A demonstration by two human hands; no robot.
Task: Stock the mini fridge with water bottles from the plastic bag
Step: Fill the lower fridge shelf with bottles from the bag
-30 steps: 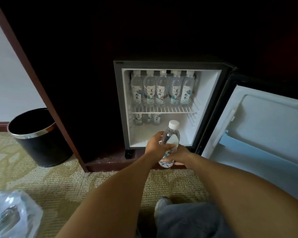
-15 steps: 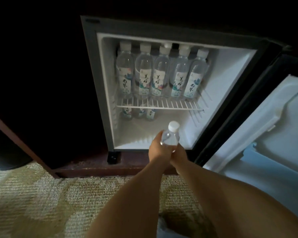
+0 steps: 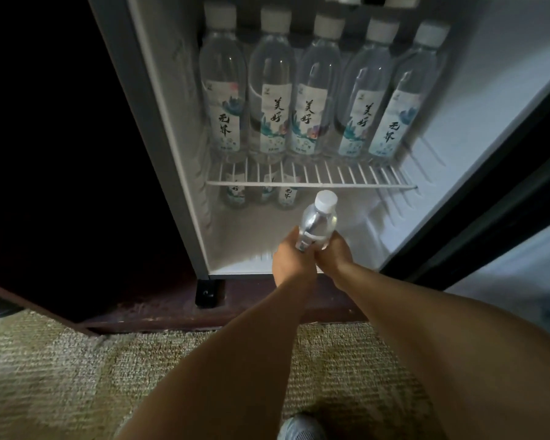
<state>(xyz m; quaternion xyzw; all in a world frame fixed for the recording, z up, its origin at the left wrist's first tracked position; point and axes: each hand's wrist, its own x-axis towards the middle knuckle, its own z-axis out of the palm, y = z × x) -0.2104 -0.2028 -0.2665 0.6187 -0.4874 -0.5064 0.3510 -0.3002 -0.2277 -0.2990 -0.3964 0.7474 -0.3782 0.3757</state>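
A clear water bottle (image 3: 318, 220) with a white cap stands upright at the front of the mini fridge's (image 3: 185, 173) lower compartment. My left hand (image 3: 291, 260) and my right hand (image 3: 334, 257) both grip its lower body. Several labelled bottles (image 3: 308, 93) stand in a row on the white wire shelf (image 3: 311, 182). Three more bottles (image 3: 261, 193) stand at the back left under the shelf. The plastic bag is out of view.
The fridge door (image 3: 521, 217) hangs open at the right. Dark wooden cabinet (image 3: 61, 154) surrounds the fridge at the left. Patterned carpet (image 3: 61, 376) covers the floor, and a shoe tip (image 3: 300, 428) shows at the bottom.
The view has moved much closer to the fridge. Both hands have carried the bottle forward to the lower compartment's front. The bin and bag have left the view.
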